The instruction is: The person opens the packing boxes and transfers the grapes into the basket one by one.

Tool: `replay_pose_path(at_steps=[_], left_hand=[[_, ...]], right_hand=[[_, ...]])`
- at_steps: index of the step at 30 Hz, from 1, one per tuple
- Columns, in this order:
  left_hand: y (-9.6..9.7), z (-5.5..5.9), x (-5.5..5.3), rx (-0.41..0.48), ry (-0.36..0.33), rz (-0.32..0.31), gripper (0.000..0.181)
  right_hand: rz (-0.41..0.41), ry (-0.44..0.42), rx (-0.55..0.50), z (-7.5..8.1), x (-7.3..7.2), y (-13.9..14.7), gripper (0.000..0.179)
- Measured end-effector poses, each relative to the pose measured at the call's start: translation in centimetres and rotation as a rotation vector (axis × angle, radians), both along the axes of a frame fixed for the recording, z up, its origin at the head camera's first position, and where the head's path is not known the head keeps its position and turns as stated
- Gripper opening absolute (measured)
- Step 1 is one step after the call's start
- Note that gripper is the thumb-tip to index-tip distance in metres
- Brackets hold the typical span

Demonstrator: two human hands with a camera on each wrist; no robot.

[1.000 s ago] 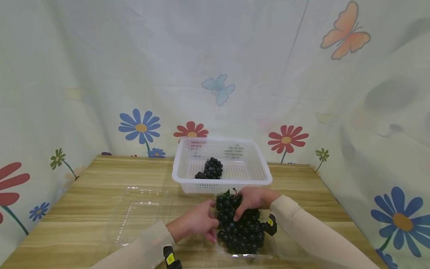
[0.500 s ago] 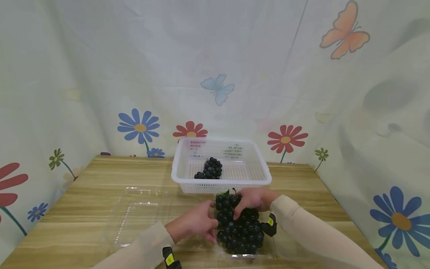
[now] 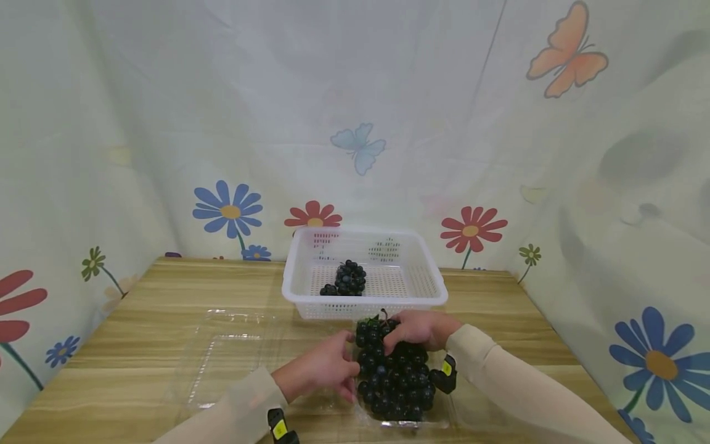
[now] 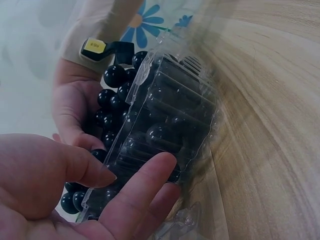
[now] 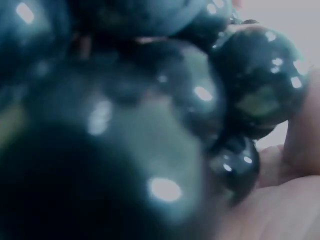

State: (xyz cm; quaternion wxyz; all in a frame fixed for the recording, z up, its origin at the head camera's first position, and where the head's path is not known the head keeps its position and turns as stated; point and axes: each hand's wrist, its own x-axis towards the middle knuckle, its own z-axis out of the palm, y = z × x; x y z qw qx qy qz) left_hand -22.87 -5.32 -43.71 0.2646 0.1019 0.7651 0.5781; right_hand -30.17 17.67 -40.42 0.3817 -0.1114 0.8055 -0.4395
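A large bunch of black grapes (image 3: 396,382) lies in a clear plastic box (image 3: 440,419) at the front of the table, heaped over its rim. My right hand (image 3: 424,328) reaches over the far end of the bunch and grips it near the stem, thumb among the grapes. Glossy grapes (image 5: 260,75) fill the right wrist view, and the fingers beneath are mostly hidden. At the box's left side, my left hand (image 3: 327,365) holds the wall. In the left wrist view, its thumb lies at the rim and its fingers (image 4: 142,187) along the outside of the ribbed wall.
Behind the hands stands a white perforated basket (image 3: 294,280) with a smaller bunch of grapes (image 3: 349,279) inside. A clear plastic lid (image 3: 227,357) lies flat on the wooden table (image 3: 133,320) at the left. A flower-printed curtain (image 3: 266,92) hangs behind and beside the table.
My right thumb has shifted slightly up the bunch toward the stem. My left hand and the box stay where they were.
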Motion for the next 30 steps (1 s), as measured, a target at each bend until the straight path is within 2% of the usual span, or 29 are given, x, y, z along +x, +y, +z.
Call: replay_pose_path(at_steps=[5, 14, 22, 26, 30], left_hand=[[0.0, -0.1, 0.0, -0.002, -0.016, 0.000, 0.074], [0.1, 0.0, 0.1, -0.007, -0.016, -0.010, 0.067], [0.2, -0.1, 0.1, -0.014, -0.006, -0.014, 0.062], [0.2, -0.2, 0.0, -0.010, -0.005, -0.014, 0.061], [0.2, -0.1, 0.1, -0.005, -0.020, -0.014, 0.065]], right_hand=[[-0.021, 0.012, -0.011, 0.0, 0.1, -0.1, 0.049], [0.002, 0.012, -0.040, 0.1, 0.0, 0.5, 0.042], [-0.043, 0.002, -0.094, 0.5, -0.1, 1.2, 0.039], [-0.065, 0.007, -0.124, 0.6, -0.1, 1.4, 0.045], [-0.070, 0.023, -0.175, 0.8, 0.0, 1.7, 0.060]])
